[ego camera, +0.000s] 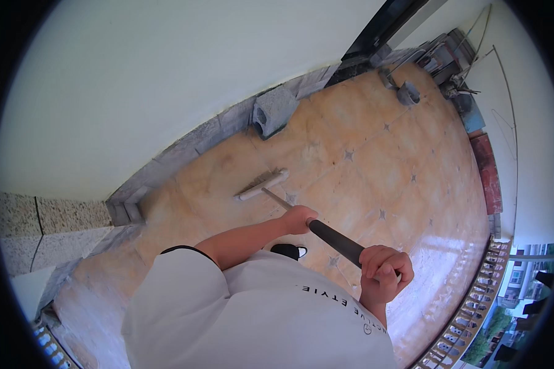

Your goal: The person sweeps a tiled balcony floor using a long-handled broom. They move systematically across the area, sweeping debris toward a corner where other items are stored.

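Observation:
A broom with a pale head and brownish bristles rests on the tiled floor. Its handle runs down to the right towards my body, with a black sleeve on the upper part. My left hand grips the thin shaft just below that sleeve. Near the top end, my right hand is wrapped around the handle, its thumb and fingers closed. A black shoe shows partly from under my white shirt.
A concrete block stands against the wall skirting. Farther off are a grey bucket, a long-handled dustpan and stacked items at the corner. Reddish boards lean on the right wall, and a balustrade edges the floor at lower right.

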A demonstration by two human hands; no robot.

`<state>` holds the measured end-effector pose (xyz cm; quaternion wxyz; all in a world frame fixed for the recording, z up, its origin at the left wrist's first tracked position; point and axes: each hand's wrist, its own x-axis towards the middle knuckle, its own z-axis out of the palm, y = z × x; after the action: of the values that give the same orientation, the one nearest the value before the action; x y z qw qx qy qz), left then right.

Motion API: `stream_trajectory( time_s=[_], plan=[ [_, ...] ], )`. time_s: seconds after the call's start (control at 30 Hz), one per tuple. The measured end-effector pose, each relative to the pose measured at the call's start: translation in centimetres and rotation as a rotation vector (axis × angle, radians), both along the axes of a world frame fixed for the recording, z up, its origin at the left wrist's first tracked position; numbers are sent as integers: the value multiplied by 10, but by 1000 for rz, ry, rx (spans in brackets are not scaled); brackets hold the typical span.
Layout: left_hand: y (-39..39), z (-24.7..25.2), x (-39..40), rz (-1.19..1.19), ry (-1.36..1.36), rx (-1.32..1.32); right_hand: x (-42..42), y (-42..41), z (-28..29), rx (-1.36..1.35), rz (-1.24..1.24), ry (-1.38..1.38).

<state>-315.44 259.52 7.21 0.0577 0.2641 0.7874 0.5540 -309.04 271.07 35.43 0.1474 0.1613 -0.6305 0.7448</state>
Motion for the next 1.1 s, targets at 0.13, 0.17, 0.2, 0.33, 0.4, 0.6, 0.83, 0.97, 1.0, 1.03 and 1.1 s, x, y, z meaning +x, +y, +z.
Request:
stream_trajectory(
  time_s=[0.13,0.17,0.2,0.33,0.4,0.6,0.83,0.97,1.0,1.03,1.1],
  plan=[
    [0,9,2,-28,-31,17,6,-2,8,54,84,19],
    [-5,13,7,-32,-45,0,7,-1,11,44,121,17],
    [-14,16,16,1,-49,3,7,-1,13,19,140,5],
    [-43,8,49,79,-115,-52,8,3,-4,-96,149,-69],
    [-47,3,50,118,-28,-84,9,11,-13,-173,114,-93],
    [-2,-14,5,-32,-4,3,12,12,-15,-55,-68,-47],
    [-2,-11,12,-5,37,62,14,3,-9,5,110,41],
    [-43,2,47,29,-78,-51,16,1,-8,-37,168,-48],
    [-45,5,49,38,-69,-69,15,3,-12,-74,144,-76],
    [-48,8,49,47,-60,-87,16,5,-14,-112,120,-105],
    [-46,10,42,48,-18,-81,17,8,-9,-140,33,-139]
  ],
)
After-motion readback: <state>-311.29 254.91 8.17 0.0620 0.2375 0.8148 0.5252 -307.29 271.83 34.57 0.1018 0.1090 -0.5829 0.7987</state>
